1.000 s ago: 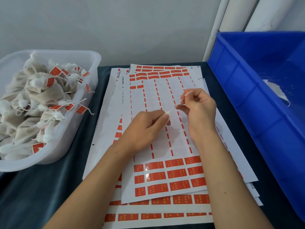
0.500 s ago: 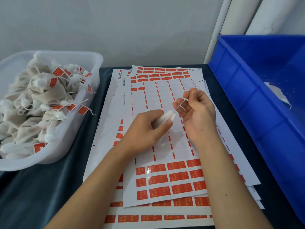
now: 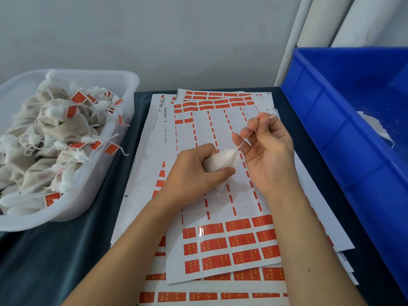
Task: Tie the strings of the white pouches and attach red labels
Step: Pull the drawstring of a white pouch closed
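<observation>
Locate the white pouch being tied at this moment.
Centre of the head view: the white pouch sits in the left hand grip above the label sheets, its string pinched by the right hand.

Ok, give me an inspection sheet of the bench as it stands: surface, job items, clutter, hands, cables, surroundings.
Surface: dark cloth-covered table, with overlapping white sheets of red labels, many cells already peeled.
Job's things: small white fabric pouch with thin white string running up from its neck; no label on it yet.
Clutter: translucent plastic tub of labelled pouches; blue plastic crate.
Grippers: left hand grips the pouch; right hand pinches the string.
Cables: nothing seen.
Surroundings: pale wall, white pipes.
</observation>
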